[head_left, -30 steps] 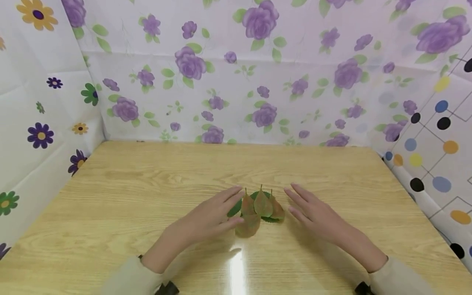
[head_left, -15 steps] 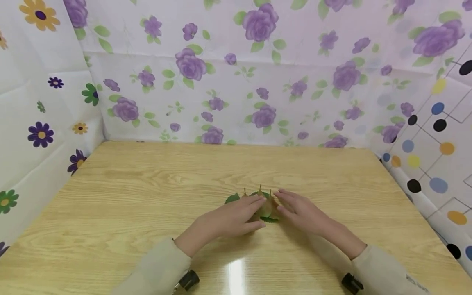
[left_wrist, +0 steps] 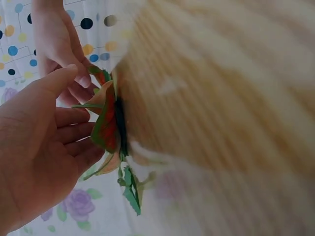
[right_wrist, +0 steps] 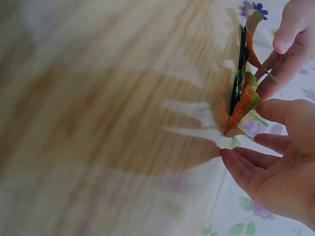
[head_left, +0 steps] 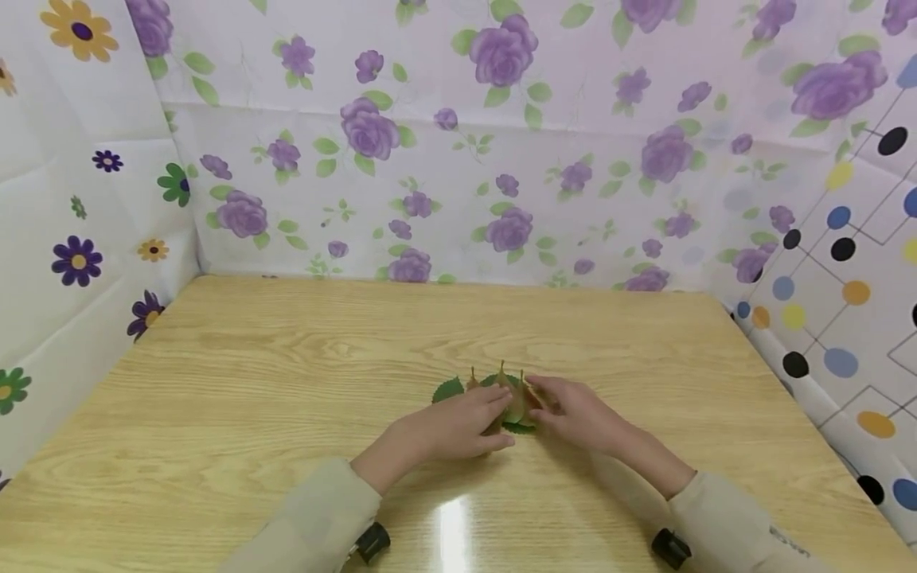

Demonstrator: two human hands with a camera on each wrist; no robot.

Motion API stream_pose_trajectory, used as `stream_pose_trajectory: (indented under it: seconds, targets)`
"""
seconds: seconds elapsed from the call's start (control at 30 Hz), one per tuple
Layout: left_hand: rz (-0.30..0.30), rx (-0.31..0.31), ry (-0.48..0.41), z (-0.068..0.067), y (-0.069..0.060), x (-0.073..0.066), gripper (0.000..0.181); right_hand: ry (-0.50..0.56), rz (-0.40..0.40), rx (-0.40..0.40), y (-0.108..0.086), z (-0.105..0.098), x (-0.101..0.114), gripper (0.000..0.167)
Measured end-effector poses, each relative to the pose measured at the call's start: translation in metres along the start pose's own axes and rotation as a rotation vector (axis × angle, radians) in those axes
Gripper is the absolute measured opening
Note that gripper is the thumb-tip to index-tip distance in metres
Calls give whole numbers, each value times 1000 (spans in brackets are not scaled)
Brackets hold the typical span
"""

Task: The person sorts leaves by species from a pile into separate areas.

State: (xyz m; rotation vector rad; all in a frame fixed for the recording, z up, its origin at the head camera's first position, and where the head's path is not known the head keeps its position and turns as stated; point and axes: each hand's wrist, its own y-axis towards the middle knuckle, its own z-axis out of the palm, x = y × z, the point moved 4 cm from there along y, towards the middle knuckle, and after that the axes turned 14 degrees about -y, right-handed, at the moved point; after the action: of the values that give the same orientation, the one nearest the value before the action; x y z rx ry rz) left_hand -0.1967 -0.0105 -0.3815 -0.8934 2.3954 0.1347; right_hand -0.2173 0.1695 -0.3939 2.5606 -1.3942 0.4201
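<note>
A small cluster of leaves lies on the wooden table: reddish-brown and green leaves with thin upright stems, over dark green saw-edged leaves. My left hand reaches over the cluster's left and front part and hides some of it. Its fingers look straight and relaxed beside the leaves in the left wrist view. At the cluster's right edge is my right hand, fingers loosely bent. In the right wrist view the right thumb meets the edge of an orange-green leaf; whether it presses there I cannot tell.
The wood-grain table stretches around the leaves on all sides. Behind it hangs a cloth with purple flowers. Patterned cloths border the left and right sides. A dark camera band sits at each cuff.
Both hands have come inward onto the leaf cluster, the left moving right over it and the right moving left to its edge. The leftmost green leaf has shifted slightly left.
</note>
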Motion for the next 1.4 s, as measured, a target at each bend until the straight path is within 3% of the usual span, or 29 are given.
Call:
stream_pose_trajectory:
  seconds: [0.23, 0.53, 0.83, 1.07, 1.4]
  targets:
    - [33, 29, 59, 8, 6, 3, 61, -4, 10, 9, 1, 2, -3, 52]
    - [37, 33, 119, 8, 6, 4, 60, 47, -1, 3, 6, -1, -3, 46]
    - [71, 4, 198, 11, 7, 0, 56, 92, 53, -10, 8, -2, -4, 45]
    - [36, 10, 244, 15, 9, -1, 59, 180, 118, -14, 9, -2, -6, 42]
    - [30, -16, 289, 11, 11, -8, 54, 217, 62, 20, 10, 0, -3, 43]
